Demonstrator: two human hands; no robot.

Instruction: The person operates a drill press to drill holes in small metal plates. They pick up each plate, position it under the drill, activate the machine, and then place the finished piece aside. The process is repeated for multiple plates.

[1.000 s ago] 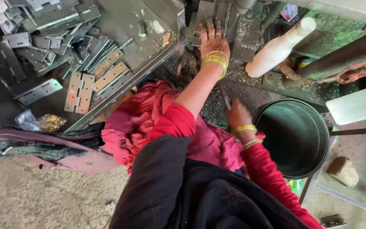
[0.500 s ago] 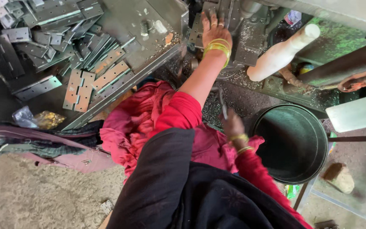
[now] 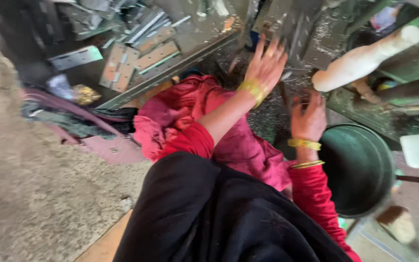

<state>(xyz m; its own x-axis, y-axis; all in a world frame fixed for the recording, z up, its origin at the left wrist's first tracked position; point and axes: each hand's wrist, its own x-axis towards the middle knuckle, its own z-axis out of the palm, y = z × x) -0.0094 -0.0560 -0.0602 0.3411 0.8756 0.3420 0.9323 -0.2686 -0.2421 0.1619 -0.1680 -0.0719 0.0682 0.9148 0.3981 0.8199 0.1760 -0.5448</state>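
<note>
A: Left hand [image 3: 266, 63]?
B: Raised, fingers [image 3: 260, 46] spread wide, palm away from the camera; nothing in it; it hovers over the grey metal machine bed [image 3: 287, 24], and contact is too blurred to call; yellow bangles [image 3: 252, 89] at the wrist.

A: Right hand [image 3: 308, 115]?
B: Back of the hand up, fingers curled down near the dark edge under the machine; blurred; cannot tell if it pinches anything; gold bangles [image 3: 304, 144] on that wrist, red sleeve [image 3: 316, 194] below.

A: Things around?
B: Dark green round bucket [image 3: 364, 170] just right of the right hand; a cream-coloured handle [image 3: 364, 58] slants above it, right of both hands; flat metal hinge plates [image 3: 136, 56] lie in a pile on the tray [image 3: 170, 77] at upper left, well apart from the hands; pink-red cloth [image 3: 180, 111] on the lap between tray and arms; black garment [image 3: 209, 218] in the foreground; bare concrete floor [image 3: 30, 194] at left.
</note>
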